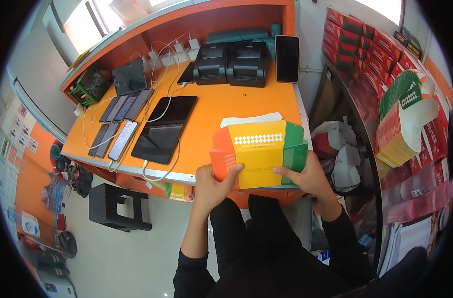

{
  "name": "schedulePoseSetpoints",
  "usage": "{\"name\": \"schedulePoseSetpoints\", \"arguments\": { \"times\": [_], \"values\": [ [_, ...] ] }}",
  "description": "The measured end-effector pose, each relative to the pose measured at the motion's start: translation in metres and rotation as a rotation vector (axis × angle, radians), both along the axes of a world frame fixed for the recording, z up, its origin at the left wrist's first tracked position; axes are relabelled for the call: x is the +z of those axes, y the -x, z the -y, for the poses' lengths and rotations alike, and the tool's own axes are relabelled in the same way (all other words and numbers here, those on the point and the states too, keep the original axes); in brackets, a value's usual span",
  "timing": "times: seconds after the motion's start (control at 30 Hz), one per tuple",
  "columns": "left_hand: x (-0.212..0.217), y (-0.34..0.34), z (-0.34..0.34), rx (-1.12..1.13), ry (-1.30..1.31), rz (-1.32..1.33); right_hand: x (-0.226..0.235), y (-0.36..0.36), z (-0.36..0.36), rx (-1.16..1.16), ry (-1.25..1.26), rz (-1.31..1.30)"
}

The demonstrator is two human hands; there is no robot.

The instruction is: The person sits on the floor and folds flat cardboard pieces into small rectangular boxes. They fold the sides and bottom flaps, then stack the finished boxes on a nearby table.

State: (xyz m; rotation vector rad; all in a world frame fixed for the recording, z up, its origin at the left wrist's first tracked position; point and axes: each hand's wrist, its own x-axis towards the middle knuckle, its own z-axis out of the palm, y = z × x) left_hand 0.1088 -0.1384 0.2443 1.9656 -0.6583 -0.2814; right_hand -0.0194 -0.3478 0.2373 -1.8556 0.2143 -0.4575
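A flat, partly folded cardboard food box (258, 149) is held up over the front edge of the orange counter. Its middle panel is yellow, with orange-red side flaps on the left and green ones on the right. A white strip shows just beyond its far edge; whether it belongs to the box I cannot tell. My left hand (214, 184) grips the lower left side, thumb on top of the panel. On the lower right side my right hand (310, 178) is closed in the same way. The fingers underneath are hidden by the cardboard.
The orange counter (211, 126) bears a black tablet (164, 130), several phones, charging cables and two black printers (246, 64). A black stool (118, 206) stands lower left. At right, a dark shelf carries stacked red boxes (380, 52) and nested yellow-green cartons (396, 136).
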Motion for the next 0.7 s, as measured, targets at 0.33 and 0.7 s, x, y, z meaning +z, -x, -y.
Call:
{"name": "schedulePoseSetpoints", "arguments": {
  "times": [0.33, 0.7],
  "values": [
    [-0.028, -0.014, -0.03, -0.35, 0.06, 0.775, 0.003, 0.026, 0.006, 0.243, 0.899, 0.197],
    [-0.036, -0.002, -0.02, -0.276, 0.176, 0.81, -0.013, 0.028, 0.011, 0.027, 0.755, 0.399]
  ]
}}
